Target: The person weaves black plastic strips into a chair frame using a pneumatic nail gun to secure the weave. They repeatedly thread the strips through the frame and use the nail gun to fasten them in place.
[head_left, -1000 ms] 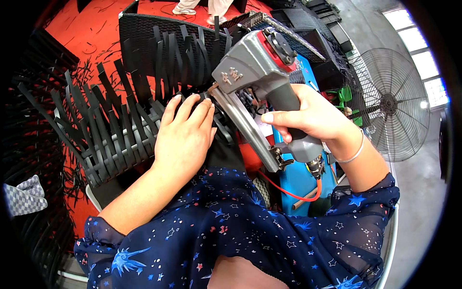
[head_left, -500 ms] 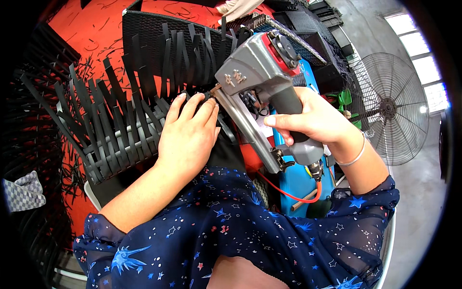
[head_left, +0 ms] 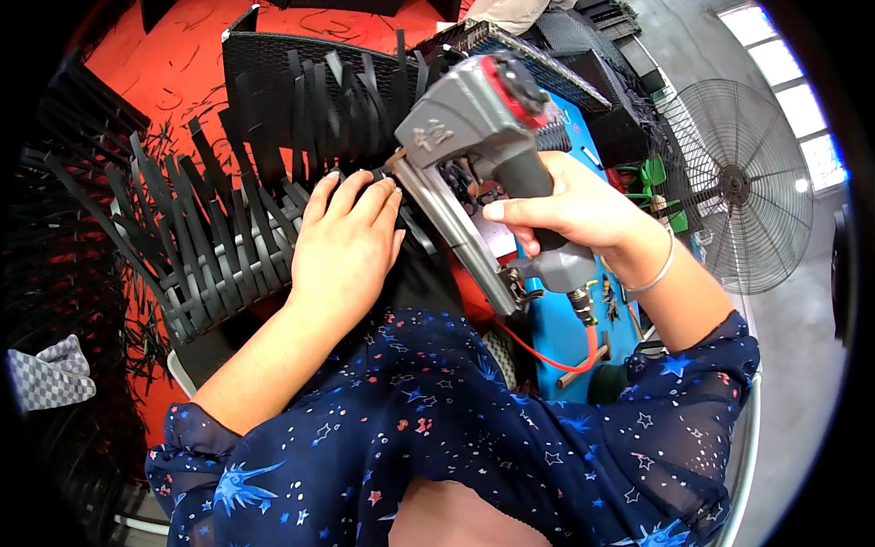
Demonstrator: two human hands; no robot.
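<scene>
Red floor (head_left: 169,55); right hand (head_left: 583,205) grips nailer (head_left: 456,114), nose (head_left: 396,160) leftward, magazine (head_left: 460,240) diagonal; left hand (head_left: 337,242) flat on strips (head_left: 299,100).

Beneath the fingers of the left hand (head_left: 339,251), part of the black strips (head_left: 211,288) is hidden. Just right of those fingertips, contact by the grey fastening gun (head_left: 463,120) cannot be told; its top is blurred. Some right hand (head_left: 588,208) fingers are concealed by the grip (head_left: 529,175). Well beyond the left fingers, pale clothing (head_left: 512,11) is cut off.
</scene>
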